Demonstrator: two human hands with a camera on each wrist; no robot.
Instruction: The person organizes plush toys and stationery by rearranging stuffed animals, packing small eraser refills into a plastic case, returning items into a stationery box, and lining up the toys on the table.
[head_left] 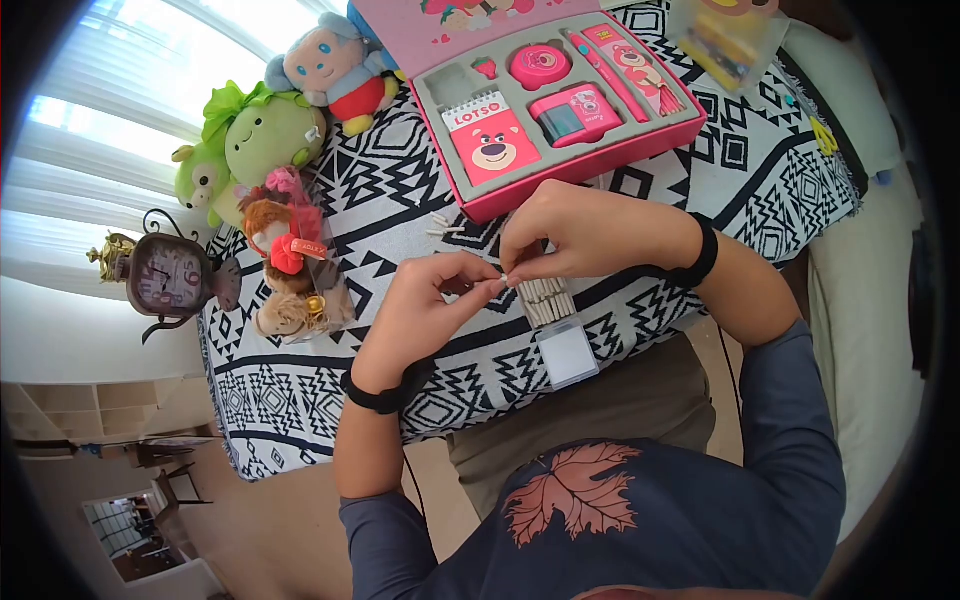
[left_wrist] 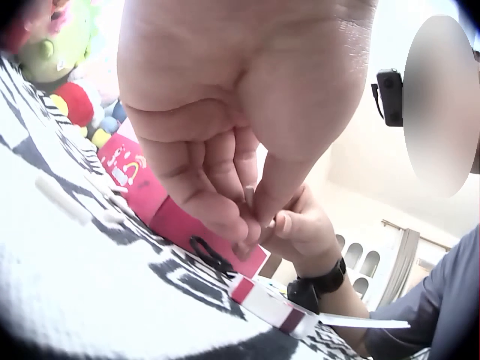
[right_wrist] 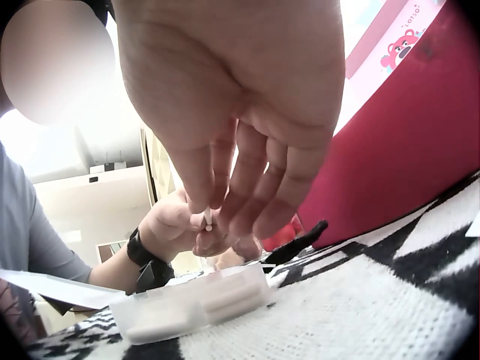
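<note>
The thumb and fingertips of my left hand (head_left: pixel 430 300) meet those of my right hand (head_left: pixel 570 238) over the tablecloth, in front of the pink gift box (head_left: pixel 580 165). Between them both hands pinch a small white stick (right_wrist: pixel 209 224), mostly covered by the fingers. Just below the right hand lies a clear plastic case (right_wrist: pixel 191 304) filled with rows of short white sticks (head_left: pixel 546 302). Its flat lid (head_left: pixel 567 356) is flipped back toward my body. A few loose white sticks (head_left: pixel 444 227) lie on the cloth beyond the left hand.
The pink box holds a notepad (head_left: pixel 495 145), a sharpener-like case (head_left: pixel 575 115) and pencils. Plush toys (head_left: pixel 275 135), wrapped dolls (head_left: pixel 290 250) and an ornate clock (head_left: pixel 168 275) stand along the left. A yellow pouch (head_left: pixel 725 45) lies at the far right.
</note>
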